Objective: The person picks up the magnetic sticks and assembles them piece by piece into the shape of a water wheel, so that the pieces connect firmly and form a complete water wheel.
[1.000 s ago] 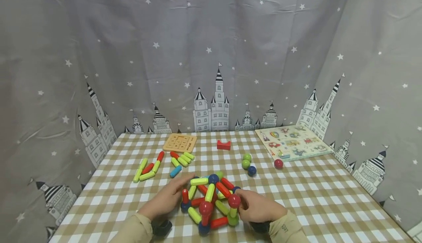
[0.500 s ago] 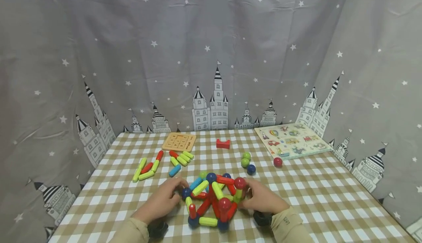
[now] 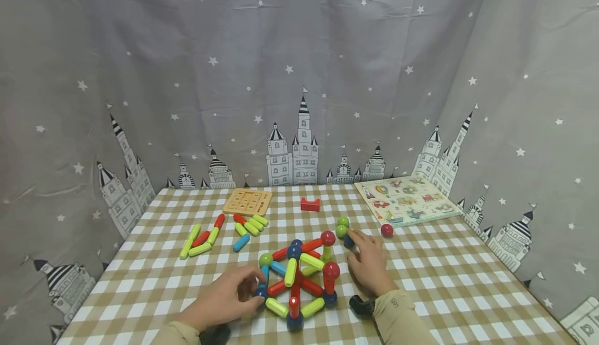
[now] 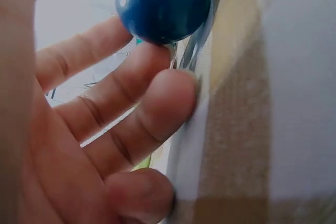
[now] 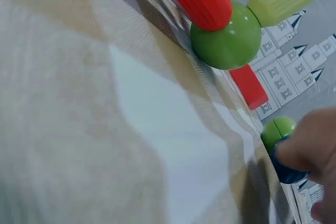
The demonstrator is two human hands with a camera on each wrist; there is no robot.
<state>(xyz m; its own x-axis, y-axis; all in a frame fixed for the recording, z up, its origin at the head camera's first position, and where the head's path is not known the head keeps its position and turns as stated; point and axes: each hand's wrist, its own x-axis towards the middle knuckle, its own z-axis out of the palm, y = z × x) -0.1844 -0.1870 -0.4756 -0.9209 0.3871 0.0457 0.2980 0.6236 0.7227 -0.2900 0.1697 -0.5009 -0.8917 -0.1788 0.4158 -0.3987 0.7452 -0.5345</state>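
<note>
Before me on the checked cloth stands a frame of coloured magnetic rods and balls (image 3: 295,251), with red balls topping two upright rods at its right. My left hand (image 3: 229,293) curls thumb and forefinger round a blue ball (image 4: 163,6) at its left corner. The other left fingers lie loosely bent below that ball in the left wrist view. My right hand (image 3: 369,259) reaches past the frame, fingers extended over a loose dark blue ball (image 5: 286,166). In the head view its thumb sits apart on the ball's near side. Two green balls (image 3: 342,226) lie just behind it.
Loose yellow-green, red and blue rods (image 3: 241,243) lie at the left, near a wooden number puzzle (image 3: 248,202). A red notched block (image 3: 310,204) stands at the back. A picture board (image 3: 407,199) and a red ball (image 3: 387,230) are at the right.
The frame has turned on the table, bringing a green ball round to its left. My right hand has left the frame and moved forward to the loose blue ball. My left hand stays at the frame.
</note>
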